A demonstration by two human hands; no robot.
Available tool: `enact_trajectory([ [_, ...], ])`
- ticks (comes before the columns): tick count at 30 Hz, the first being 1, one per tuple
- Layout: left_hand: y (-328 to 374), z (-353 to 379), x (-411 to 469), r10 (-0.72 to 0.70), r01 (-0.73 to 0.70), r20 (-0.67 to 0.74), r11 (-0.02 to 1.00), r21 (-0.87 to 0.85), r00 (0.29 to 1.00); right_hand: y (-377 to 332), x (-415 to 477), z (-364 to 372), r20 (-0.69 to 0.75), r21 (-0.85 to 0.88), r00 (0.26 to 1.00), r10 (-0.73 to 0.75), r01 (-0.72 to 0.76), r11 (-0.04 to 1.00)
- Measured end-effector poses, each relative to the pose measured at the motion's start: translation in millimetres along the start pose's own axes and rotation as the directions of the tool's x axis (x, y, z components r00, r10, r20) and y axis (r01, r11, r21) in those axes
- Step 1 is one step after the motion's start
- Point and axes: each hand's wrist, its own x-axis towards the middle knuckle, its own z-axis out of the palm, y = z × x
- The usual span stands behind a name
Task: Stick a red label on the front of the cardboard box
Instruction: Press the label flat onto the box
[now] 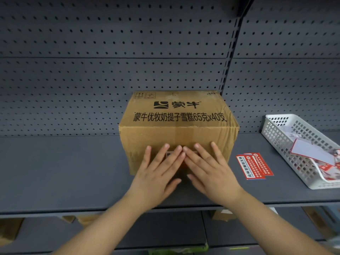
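A: While both palms lay flat on the box front, how were the hands set?

B: The left hand (158, 172) and the right hand (209, 172) were spread open, fingers splayed, clamped on nothing. Their fingertips met near the middle of the front face, pressed against the cardboard.

A: And the red label?

B: Almost wholly hidden beneath them. Only a pale scrap with dark print showed between the left fingers, and a thin orange-red sliver lay in the gap where the two hands met. I could not tell whether that was the red label (183, 165) itself or how flat it sat.

A: How did the cardboard box look?

B: The cardboard box (176, 129) was brown and creased, with black characters and a logo printed on top and a taped seam running down its front. It stood on the grey shelf (64, 172), set back from the front edge and against the perforated back panel (110, 70).

A: What room was there around it?

B: Bare shelf stretched wide toward the left edge. To the right, just beside the box, spare red stickers (254, 165) lay flat; further toward the right edge stood a white mesh basket (276, 133) holding more papers. A bare strip ran along the front edge beneath the wrists.
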Motion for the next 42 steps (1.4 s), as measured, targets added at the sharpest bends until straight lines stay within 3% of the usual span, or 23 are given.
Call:
enact_trajectory([
  [2,-9.8,5.6,-1.9,-0.046,0.031,0.104,0.989,0.145,0.994,12.9,-2.9,6.1,0.076,-0.104,0.997,0.004,0.004,0.995],
  [5,-23.7,1.3,-14.8,-0.106,0.075,0.138,0.974,0.214,0.985,37.9,-18.3,1.7,0.078,-0.198,0.997,0.028,-0.012,0.98],
  [10,-16.9,-5.4,-30.3,-0.139,0.122,0.137,0.984,0.127,0.981,37.7,-33.7,-9.7,0.034,-0.194,0.997,0.072,-0.064,0.979],
  [13,2.4,0.1,-11.9,-0.029,-0.003,0.217,0.989,0.146,0.976,9.0,-17.1,1.0,0.107,-0.188,0.994,0.015,0.006,0.982],
  [19,-17.3,-4.2,-14.1,-0.058,0.007,0.324,0.988,0.157,0.944,37.3,-26.9,-7.0,0.261,-0.282,0.962,0.075,0.001,0.96],
  [22,-21.9,-8.7,-30.1,-0.074,0.045,0.304,0.994,0.103,0.95,42.1,-39.7,-12.8,0.254,-0.274,0.962,0.105,-0.033,0.961],
  [27,4.0,-7.8,-20.0,-0.068,0.066,0.307,0.998,0.017,0.949,-3.8,-22.9,1.8,0.28,-0.159,0.96,-0.016,0.063,0.985],
  [32,-17.3,-11.8,-31.8,-0.069,0.048,0.38,0.997,0.064,0.922,20.6,-26.1,-0.9,0.402,-0.246,0.912,0.086,0.017,0.969],
  [36,-31.7,-20.8,-54.2,-0.12,0.12,0.377,0.993,0.023,0.918,28.9,-43.9,-12.2,0.382,-0.235,0.917,0.119,-0.028,0.972],
  [42,-1.5,-15.6,-24.8,0.045,-0.031,0.348,0.998,-0.046,0.936,-4.8,-16.4,-1.6,0.365,-0.162,0.931,-0.001,0.065,0.985],
])
